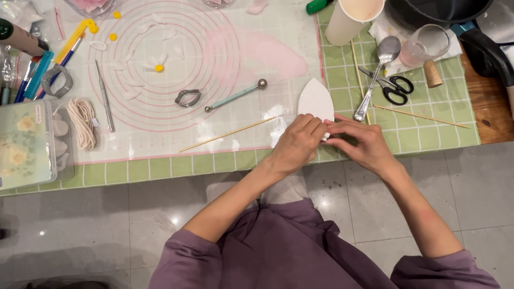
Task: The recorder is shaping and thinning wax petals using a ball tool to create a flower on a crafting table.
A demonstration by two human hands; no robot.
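Note:
A white, pointed, leaf-shaped flat piece [316,99] lies on the table edge of the green checked mat [423,128], tip pointing away from me. My left hand [297,143] and my right hand [357,142] meet at its near end, fingers pinching its lower edge together. Both hands touch the piece; its near end is hidden under my fingers.
A translucent round-marked work mat [176,32] holds a small white flower [158,63], a metal cutter [188,98], a ball tool [235,95] and a wooden skewer [227,134]. Spoon [375,75], scissors [393,85], paper cup [350,18], glass [425,45], cork [432,74] stand right. Tools, string [81,120] and box [24,144] sit left.

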